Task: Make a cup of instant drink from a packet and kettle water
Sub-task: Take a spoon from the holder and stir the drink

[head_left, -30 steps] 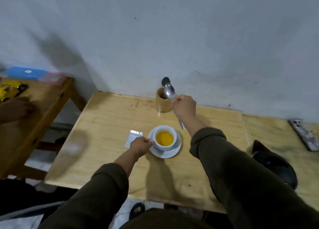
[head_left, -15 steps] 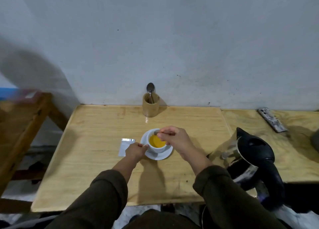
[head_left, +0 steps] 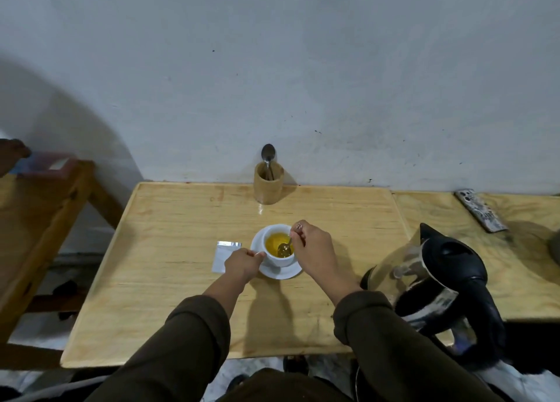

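Plain home room: bare wall (head_left: 303, 68), wooden table (head_left: 181, 220), kettle (head_left: 439, 280), spoon holder (head_left: 268, 186).

Bystanders on the table

A wooden holder (head_left: 268, 183) with one upright spoon (head_left: 268, 156) stands by the wall; a patterned phone (head_left: 480, 210) lies far right.

You're working in dim, flat light; your forearms throw soft shadows onto the table (head_left: 169, 250). A glare spot sits below the wooden holder (head_left: 268, 186). Frame edges bow and blur.
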Tool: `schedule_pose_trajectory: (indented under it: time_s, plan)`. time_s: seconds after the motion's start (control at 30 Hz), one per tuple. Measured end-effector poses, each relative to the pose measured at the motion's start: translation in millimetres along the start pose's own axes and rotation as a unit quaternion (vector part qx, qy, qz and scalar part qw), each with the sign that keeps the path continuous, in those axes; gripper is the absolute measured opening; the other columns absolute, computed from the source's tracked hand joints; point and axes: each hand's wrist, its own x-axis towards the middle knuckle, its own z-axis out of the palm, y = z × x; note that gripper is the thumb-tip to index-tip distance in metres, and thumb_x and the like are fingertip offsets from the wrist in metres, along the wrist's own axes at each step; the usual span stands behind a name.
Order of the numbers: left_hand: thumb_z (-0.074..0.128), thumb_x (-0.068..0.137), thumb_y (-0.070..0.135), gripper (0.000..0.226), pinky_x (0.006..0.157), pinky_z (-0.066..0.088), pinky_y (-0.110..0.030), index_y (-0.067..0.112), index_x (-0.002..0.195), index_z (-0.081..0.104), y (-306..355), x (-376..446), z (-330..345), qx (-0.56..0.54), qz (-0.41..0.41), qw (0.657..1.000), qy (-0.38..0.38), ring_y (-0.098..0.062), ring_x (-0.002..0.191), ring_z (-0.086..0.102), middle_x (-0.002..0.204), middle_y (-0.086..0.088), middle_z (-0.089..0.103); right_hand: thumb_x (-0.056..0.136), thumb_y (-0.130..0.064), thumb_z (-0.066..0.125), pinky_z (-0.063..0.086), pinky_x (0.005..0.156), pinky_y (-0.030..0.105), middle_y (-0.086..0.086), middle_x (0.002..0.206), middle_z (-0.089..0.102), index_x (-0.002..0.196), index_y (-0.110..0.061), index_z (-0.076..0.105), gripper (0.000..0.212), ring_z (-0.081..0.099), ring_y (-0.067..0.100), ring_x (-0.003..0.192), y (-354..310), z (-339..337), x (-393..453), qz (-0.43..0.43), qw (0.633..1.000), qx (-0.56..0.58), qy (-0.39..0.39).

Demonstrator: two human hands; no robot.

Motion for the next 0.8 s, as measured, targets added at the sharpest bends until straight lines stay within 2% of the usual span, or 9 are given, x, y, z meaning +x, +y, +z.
schedule_pose_trajectory:
  time_s: [0.1,0.3,0.47,0.57,0.67,0.8]
  plan:
    - [0.052,0.092,0.041,0.044,0.097,0.046,-0.035,0.008,0.119,0.062,1,-1,0,0.012,-0.003,1.000,0.003,-0.029,0.115,0.059,0.123,-0.013,0.066,0.095,-0.016,0.047,0.048,0.076,0.033,0.013,0.094,0.070,0.101,-0.005,0.065,0.022,0.063,0.027,0.087,2,4,1,-0.021,0.999,-0.037,0.002]
    - [0.051,0.092,0.042,0.043,0.097,0.045,-0.034,0.010,0.117,0.064,3,-4,0,0.028,-0.004,1.000,0.010,-0.028,0.114,0.060,0.121,-0.012,0.067,0.094,-0.017,0.048,0.049,0.078,0.029,0.014,0.098,0.073,0.106,-0.006,0.069,0.027,0.066,0.029,0.090,5,9,3,-0.061,0.996,-0.053,0.027]
    - [0.051,0.092,0.042,0.043,0.097,0.046,-0.034,0.010,0.118,0.064,5,-6,0,0.025,-0.009,1.000,0.010,-0.028,0.114,0.060,0.122,-0.011,0.067,0.095,-0.015,0.051,0.046,0.089,0.026,0.009,0.110,0.073,0.109,-0.009,0.070,0.025,0.065,0.023,0.101,4,6,5,-0.040,0.999,-0.011,-0.024]
    - [0.050,0.093,0.041,0.042,0.094,0.047,-0.033,0.010,0.117,0.065,7,-7,0,0.035,-0.007,0.999,0.012,-0.027,0.113,0.061,0.121,-0.011,0.068,0.093,-0.013,0.053,0.047,0.090,0.027,0.010,0.107,0.073,0.104,-0.006,0.072,0.023,0.066,0.024,0.099,4,3,7,-0.030,0.998,0.015,-0.053]
    - [0.050,0.094,0.041,0.043,0.095,0.046,-0.033,0.010,0.121,0.063,8,-9,-1,0.034,-0.009,0.999,0.013,-0.027,0.115,0.060,0.122,-0.011,0.066,0.092,-0.012,0.052,0.051,0.087,0.038,0.014,0.098,0.072,0.093,-0.001,0.070,0.021,0.065,0.027,0.092,5,-2,13,-0.037,0.996,0.014,-0.081]
    - [0.051,0.093,0.039,0.043,0.095,0.046,-0.034,0.009,0.121,0.062,9,-10,-1,0.021,-0.011,1.000,0.017,-0.028,0.114,0.060,0.123,-0.013,0.066,0.095,-0.013,0.047,0.049,0.086,0.035,0.013,0.101,0.068,0.100,-0.006,0.067,0.023,0.062,0.025,0.094,7,-5,20,-0.058,0.995,-0.040,-0.076]
